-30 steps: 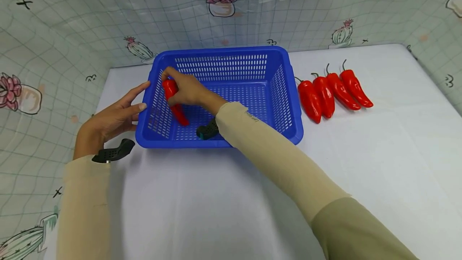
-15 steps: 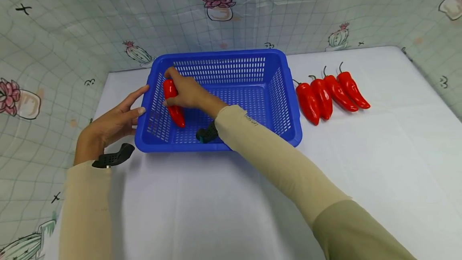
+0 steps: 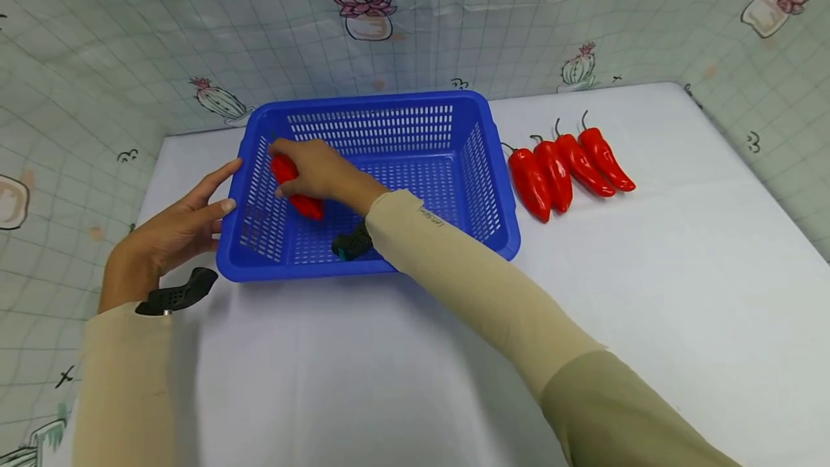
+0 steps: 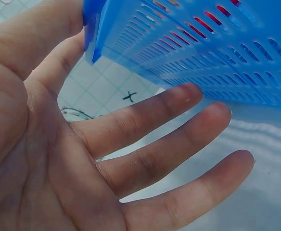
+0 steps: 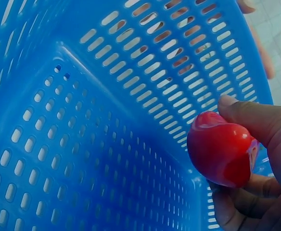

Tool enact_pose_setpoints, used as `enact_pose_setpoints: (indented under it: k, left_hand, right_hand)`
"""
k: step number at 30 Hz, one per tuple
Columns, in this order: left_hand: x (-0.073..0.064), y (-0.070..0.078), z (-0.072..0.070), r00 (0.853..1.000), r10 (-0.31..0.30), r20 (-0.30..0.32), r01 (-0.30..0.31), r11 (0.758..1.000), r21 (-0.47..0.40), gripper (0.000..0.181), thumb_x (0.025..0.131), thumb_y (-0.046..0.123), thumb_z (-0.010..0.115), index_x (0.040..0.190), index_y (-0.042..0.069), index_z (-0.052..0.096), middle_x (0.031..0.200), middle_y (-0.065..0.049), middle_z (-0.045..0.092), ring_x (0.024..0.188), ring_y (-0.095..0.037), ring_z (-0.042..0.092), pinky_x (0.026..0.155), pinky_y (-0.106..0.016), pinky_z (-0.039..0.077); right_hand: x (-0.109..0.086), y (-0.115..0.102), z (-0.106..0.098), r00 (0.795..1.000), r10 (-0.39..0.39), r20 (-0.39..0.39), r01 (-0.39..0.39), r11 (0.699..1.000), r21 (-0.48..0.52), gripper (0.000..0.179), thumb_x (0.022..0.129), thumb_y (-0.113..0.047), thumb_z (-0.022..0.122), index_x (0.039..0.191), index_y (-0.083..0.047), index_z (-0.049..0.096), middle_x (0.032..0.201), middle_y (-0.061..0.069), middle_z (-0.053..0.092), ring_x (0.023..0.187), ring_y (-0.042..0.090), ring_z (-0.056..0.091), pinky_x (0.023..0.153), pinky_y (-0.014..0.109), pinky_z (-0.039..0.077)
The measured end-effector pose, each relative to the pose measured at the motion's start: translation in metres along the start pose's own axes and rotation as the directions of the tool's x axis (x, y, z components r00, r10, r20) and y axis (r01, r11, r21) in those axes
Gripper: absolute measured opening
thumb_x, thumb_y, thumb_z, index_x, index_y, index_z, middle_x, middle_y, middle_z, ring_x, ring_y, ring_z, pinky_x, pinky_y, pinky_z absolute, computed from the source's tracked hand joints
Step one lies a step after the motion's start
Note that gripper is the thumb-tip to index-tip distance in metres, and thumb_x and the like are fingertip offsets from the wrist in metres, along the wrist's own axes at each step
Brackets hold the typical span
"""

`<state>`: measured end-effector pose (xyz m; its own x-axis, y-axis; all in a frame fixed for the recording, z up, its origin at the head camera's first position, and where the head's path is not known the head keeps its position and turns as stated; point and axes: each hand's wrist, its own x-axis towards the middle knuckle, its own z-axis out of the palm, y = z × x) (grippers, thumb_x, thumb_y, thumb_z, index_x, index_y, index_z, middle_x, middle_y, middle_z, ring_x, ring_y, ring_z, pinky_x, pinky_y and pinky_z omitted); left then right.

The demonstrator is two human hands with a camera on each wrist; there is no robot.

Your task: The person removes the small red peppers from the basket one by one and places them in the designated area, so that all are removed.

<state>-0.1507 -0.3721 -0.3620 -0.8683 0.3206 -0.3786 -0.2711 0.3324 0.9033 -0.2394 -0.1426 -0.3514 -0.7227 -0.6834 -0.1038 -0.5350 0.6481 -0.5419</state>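
Note:
My right hand (image 3: 324,175) reaches into the left part of a blue plastic basket (image 3: 292,272) and grips a red chili pepper (image 3: 306,206), thumb on one side and fingers on the other. The right wrist view has the rounded end of this pepper (image 5: 220,150) facing the camera, beside the slotted wall. My left hand (image 3: 171,233) is at the basket's left side, its thumb and index finger against the outside of the rim. Seen from the left wrist, the other fingers (image 4: 155,166) stretch out below the slotted wall (image 4: 246,48), holding nothing.
Several red chili peppers (image 3: 530,184) with dark stems lie in a slanted row on the white table (image 3: 655,251), just right of the basket. Behind and at the sides hangs a gridded cloth (image 3: 441,34) printed with cacti, close to the basket's far rim.
The pepper in my right hand has tilted, its lower tip swinging to the right. My left hand stays at the rim. The whole head view has shifted slightly.

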Motion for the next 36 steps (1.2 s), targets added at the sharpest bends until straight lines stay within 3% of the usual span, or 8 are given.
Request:
enact_pose_setpoints:
  k: [5,14,21,29,36]
  left_hand:
    - [0.002,0.003,0.002,1.000,0.002,0.005,-0.002,1.000,-0.002,0.061,0.105,0.032,0.043,0.150,0.057,0.010,0.159,-0.023,0.013,0.106,-0.012,0.064,0.088,-0.045,0.056]
    - [0.006,0.007,0.008,1.000,0.003,0.007,-0.003,1.000,0.015,0.061,0.105,0.034,0.043,0.151,0.057,0.010,0.158,-0.022,0.017,0.107,-0.014,0.064,0.091,-0.048,0.055]
    - [0.007,0.009,0.010,0.999,-0.001,0.032,0.001,1.000,0.012,0.061,0.105,0.034,0.043,0.152,0.053,0.010,0.158,-0.022,0.020,0.108,-0.015,0.065,0.093,-0.053,0.053]
    - [0.000,0.012,0.007,0.999,-0.001,0.044,-0.002,0.998,0.059,0.062,0.106,0.032,0.041,0.153,0.051,0.005,0.154,-0.023,0.025,0.108,-0.014,0.065,0.095,-0.056,0.051]
    - [-0.005,0.007,0.002,1.000,-0.020,0.021,0.019,0.999,0.048,0.063,0.106,0.031,0.043,0.153,0.051,0.007,0.140,-0.010,0.042,0.107,-0.017,0.067,0.093,-0.052,0.053]
  right_hand:
    - [-0.001,0.004,-0.002,1.000,-0.012,-0.024,0.013,1.000,0.015,0.060,0.093,-0.030,0.067,0.147,-0.018,0.043,0.135,0.006,0.057,0.115,0.019,0.057,0.089,0.026,0.053]
    - [-0.006,0.008,-0.010,1.000,0.026,-0.016,-0.025,0.998,0.053,0.056,0.093,-0.021,0.064,0.145,-0.017,0.044,0.133,0.007,0.057,0.110,0.020,0.057,0.085,0.026,0.055]
    - [-0.020,0.011,-0.028,0.997,0.026,-0.075,-0.020,0.997,0.075,0.055,0.090,-0.020,0.070,0.141,-0.017,0.050,0.131,0.006,0.060,0.109,0.020,0.058,0.085,0.027,0.055]
    - [-0.042,0.016,-0.051,0.995,-0.027,-0.091,0.033,0.997,0.071,0.055,0.090,-0.021,0.070,0.141,-0.016,0.050,0.128,0.008,0.061,0.104,0.022,0.060,0.080,0.029,0.057]
    - [-0.059,0.024,-0.066,0.995,-0.020,-0.100,0.032,0.992,0.123,0.054,0.089,-0.019,0.071,0.140,-0.015,0.052,0.127,0.010,0.061,0.101,0.023,0.062,0.078,0.030,0.058]
